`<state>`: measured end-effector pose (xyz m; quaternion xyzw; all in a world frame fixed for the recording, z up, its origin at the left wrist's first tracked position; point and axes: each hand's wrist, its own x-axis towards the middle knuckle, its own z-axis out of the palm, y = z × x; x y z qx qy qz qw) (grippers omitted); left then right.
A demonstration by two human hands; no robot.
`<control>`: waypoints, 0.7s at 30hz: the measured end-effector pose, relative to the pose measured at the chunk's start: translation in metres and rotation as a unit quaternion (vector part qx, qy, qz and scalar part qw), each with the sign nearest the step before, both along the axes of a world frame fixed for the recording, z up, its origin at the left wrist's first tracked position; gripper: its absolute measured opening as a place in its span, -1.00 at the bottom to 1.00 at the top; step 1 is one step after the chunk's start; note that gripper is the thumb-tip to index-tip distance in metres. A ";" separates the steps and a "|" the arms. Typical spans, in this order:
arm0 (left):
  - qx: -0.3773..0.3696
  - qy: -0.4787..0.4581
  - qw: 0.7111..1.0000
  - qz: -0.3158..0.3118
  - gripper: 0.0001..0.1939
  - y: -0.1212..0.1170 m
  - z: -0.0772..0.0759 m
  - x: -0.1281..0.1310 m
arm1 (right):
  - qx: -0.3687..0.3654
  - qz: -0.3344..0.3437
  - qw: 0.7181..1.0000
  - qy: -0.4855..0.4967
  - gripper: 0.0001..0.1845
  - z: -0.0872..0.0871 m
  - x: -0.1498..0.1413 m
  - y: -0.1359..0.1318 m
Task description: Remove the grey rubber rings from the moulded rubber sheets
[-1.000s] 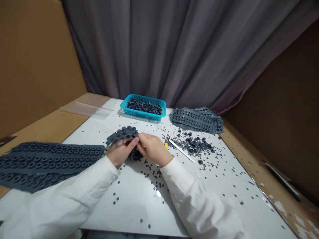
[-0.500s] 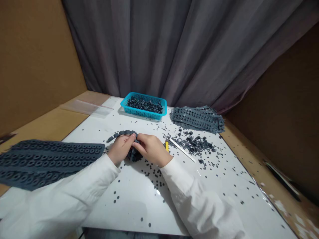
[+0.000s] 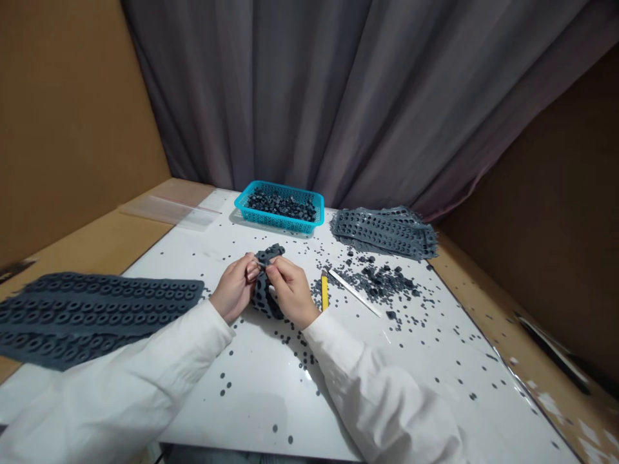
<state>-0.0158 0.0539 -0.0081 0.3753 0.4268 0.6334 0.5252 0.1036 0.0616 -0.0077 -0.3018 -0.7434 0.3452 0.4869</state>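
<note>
A dark grey perforated rubber sheet [image 3: 262, 298] is bent between my two hands above the white table. My left hand [image 3: 234, 287] is closed on its left side, fingertips pinching near the upper part. My right hand [image 3: 293, 291] grips the right side, with thumb and fingers pressed together close to the left fingertips. The sheet's upper end sticks up past the fingers, and its lower part hangs beneath them, showing rows of holes. Just right of my right hand lies a yellow-handled tool [image 3: 324, 291]. To the left rests a flat rubber sheet [image 3: 101, 309] with rows of raised rings.
A blue basket [image 3: 279, 222] full of small dark pieces stands at the back. Perforated rubber sheets [image 3: 384, 231] are stacked at back right. Loose dark bits [image 3: 387, 280] and a thin white strip [image 3: 355, 293] lie on the right. Clear plastic [image 3: 169, 211] lies at back left.
The held sheet has turned: its curled strip no longer arches over my left hand, and its holed face now shows. My right hand has shifted slightly left, uncovering more of the yellow tool.
</note>
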 end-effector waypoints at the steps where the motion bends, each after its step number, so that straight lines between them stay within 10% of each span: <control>1: 0.004 0.006 1.000 -0.007 -0.60 0.000 -0.001 -0.002 | -0.008 0.002 1.000 0.004 -0.66 -0.001 0.000 0.000; 6: 0.060 0.136 0.986 -0.070 -0.66 -0.005 -0.002 -0.009 | -0.042 -0.050 0.998 -0.006 -0.63 0.005 0.003 0.003; 12: 0.183 0.454 0.871 -0.044 -0.85 -0.014 0.011 -0.010 | -0.004 -0.037 0.989 -0.145 -0.60 0.034 0.021 0.008; 16: 0.115 0.279 0.945 -0.125 -0.82 -0.014 0.018 -0.009 | -0.131 0.160 0.975 -0.080 -0.56 0.043 0.028 0.012; 21: -0.084 -0.072 0.988 -0.108 -0.84 -0.015 0.021 0.000 | -0.337 0.315 0.875 0.144 -0.56 0.025 0.017 0.014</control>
